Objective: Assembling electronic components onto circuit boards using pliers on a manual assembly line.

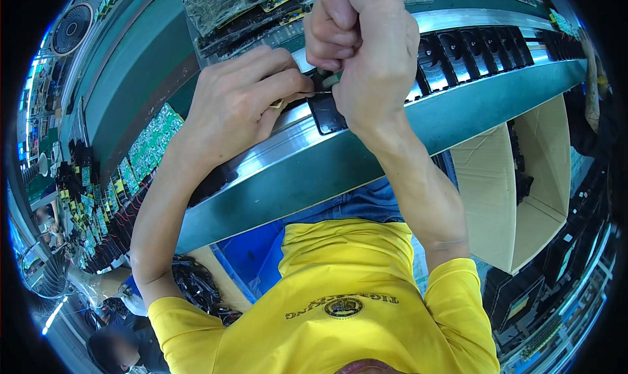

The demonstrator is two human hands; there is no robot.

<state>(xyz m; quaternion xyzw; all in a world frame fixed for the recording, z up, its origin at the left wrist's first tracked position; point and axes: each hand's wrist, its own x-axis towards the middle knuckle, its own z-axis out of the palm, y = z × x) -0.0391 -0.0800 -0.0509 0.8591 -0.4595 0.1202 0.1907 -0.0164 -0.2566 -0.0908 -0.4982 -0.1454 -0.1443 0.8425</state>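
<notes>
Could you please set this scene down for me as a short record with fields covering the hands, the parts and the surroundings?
Left hand: fingers bent over the metal rail; anything pinched is hidden
Right hand: fingers curled, beside the left; full contents of the grip unclear
Between and below the hands: one black casing
Right along the rail: a row of black casings
Left side: green circuit boards
Right, beyond the green bench edge: open cardboard box
Upper left: round fan

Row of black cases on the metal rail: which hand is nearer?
Right. The right hand is beside the left end of the row of black cases; the left hand is farther left, beyond the right hand.
</notes>
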